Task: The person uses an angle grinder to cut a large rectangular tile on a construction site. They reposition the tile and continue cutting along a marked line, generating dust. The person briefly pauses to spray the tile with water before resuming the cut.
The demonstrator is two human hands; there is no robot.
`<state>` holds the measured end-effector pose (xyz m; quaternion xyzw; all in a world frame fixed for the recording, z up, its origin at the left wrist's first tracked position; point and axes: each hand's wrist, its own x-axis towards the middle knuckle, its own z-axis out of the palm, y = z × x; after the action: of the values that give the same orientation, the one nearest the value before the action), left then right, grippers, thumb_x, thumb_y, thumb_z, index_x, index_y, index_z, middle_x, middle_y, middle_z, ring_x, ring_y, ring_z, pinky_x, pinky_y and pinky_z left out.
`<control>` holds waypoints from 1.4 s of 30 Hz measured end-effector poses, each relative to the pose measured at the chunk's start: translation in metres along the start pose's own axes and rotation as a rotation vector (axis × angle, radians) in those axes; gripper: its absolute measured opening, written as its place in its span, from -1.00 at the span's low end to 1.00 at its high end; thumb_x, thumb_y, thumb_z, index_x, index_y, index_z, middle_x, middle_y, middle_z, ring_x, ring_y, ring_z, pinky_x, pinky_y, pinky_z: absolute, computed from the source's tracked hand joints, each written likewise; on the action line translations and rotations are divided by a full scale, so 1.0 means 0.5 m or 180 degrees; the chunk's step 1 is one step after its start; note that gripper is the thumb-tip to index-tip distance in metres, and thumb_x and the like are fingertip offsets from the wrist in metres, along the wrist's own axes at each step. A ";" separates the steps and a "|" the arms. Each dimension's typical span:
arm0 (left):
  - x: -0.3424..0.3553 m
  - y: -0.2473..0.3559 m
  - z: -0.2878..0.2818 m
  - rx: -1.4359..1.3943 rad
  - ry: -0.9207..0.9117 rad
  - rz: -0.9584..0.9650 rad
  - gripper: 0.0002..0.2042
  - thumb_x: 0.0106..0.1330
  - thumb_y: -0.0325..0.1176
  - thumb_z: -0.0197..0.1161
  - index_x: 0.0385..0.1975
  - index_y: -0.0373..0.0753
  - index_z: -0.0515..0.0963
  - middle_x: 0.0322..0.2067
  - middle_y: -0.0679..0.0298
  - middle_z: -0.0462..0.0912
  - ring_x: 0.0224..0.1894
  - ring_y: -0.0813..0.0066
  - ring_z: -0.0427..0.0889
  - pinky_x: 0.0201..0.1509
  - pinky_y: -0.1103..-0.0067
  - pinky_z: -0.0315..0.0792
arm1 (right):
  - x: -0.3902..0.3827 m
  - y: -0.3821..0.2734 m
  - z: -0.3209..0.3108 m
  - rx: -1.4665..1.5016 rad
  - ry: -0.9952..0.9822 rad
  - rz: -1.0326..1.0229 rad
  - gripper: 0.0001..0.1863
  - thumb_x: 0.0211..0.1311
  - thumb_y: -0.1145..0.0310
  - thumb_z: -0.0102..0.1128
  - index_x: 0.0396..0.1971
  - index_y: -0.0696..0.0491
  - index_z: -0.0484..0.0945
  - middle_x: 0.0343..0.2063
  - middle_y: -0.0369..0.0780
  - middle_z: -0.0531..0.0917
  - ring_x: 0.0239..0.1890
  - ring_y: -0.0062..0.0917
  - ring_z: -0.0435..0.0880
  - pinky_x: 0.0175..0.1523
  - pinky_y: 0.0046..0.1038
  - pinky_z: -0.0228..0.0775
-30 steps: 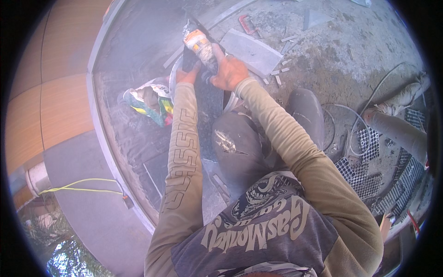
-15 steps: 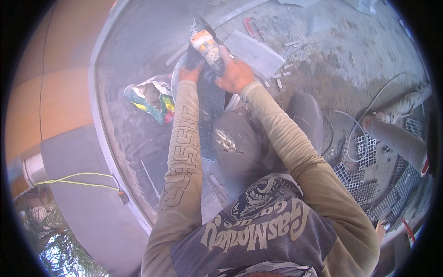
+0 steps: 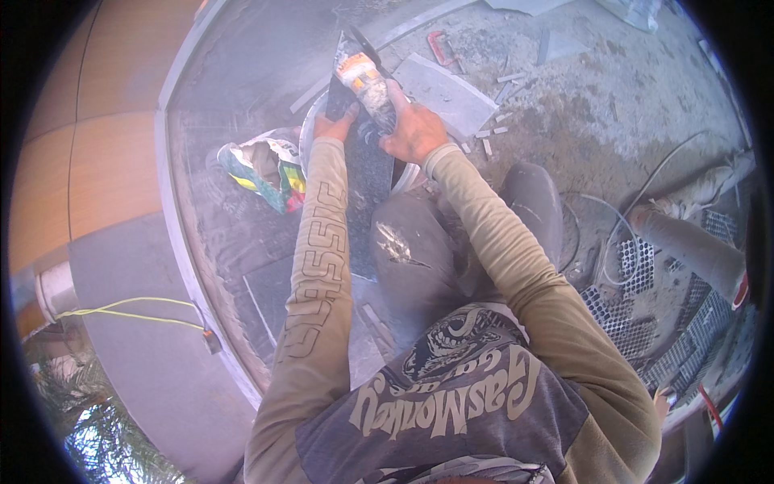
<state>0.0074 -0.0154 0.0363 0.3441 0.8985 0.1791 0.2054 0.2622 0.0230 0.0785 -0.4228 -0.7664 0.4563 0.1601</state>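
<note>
Along the left stand wooden panels (image 3: 117, 169), then dusty ground (image 3: 222, 85); my left hand (image 3: 335, 127) grips a dark slab (image 3: 367, 173), and just right, over the slab's far end, a power tool (image 3: 368, 83) sits clasped in my right hand (image 3: 415, 131).

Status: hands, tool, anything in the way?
Right hand grips dusty power tool. Left hand at dark slab's edge. Open bag left of slab; view hazy.

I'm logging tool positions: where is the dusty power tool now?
In the head view, the power tool is at upper centre, in the right hand, by the dark slab that the left hand touches.
</note>
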 end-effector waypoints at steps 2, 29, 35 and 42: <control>0.000 0.011 0.003 -0.0030 0.0011 0.0057 -0.15 0.08 0.17 0.57 0.27 -0.32 0.55 0.18 -0.03 0.66 0.26 0.09 0.61 0.39 0.34 0.37 | 0.001 0.007 -0.002 -0.0020 0.0021 -0.0012 0.17 -0.04 0.23 0.46 0.57 0.04 -0.05 -0.15 0.19 0.71 -0.05 0.08 0.71 0.10 -0.10 0.54; 0.025 -0.015 0.028 -0.0229 0.0188 0.0085 -0.21 0.03 0.13 0.64 0.18 -0.33 0.62 0.13 -0.01 0.69 0.20 0.12 0.66 0.31 0.34 0.46 | -0.024 0.017 -0.015 -0.0108 -0.0173 0.0185 0.16 0.00 0.17 0.50 0.58 -0.06 -0.02 0.00 0.16 0.66 0.07 0.01 0.69 0.20 -0.14 0.53; 0.065 -0.068 0.032 -0.0107 0.0399 0.0072 -0.19 0.03 0.13 0.64 0.20 -0.34 0.61 0.12 -0.01 0.70 0.18 0.14 0.68 0.29 0.35 0.48 | -0.039 0.004 -0.016 -0.0065 -0.0187 0.0169 0.17 -0.01 0.17 0.50 0.58 -0.05 -0.02 -0.01 0.15 0.67 0.06 0.01 0.70 0.20 -0.15 0.53; 0.023 -0.013 0.027 -0.0232 0.0101 0.0049 -0.19 0.04 0.12 0.64 0.21 -0.33 0.60 0.11 0.00 0.70 0.16 0.14 0.68 0.28 0.34 0.49 | -0.057 0.027 -0.013 -0.0152 -0.0082 0.0154 0.17 0.00 0.15 0.48 0.59 -0.02 -0.03 0.00 0.15 0.67 0.06 0.00 0.70 0.20 -0.15 0.53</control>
<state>0.0028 -0.0093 0.0190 0.3405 0.8918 0.2188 0.2022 0.2897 0.0072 0.0747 -0.4390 -0.7687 0.4470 0.1289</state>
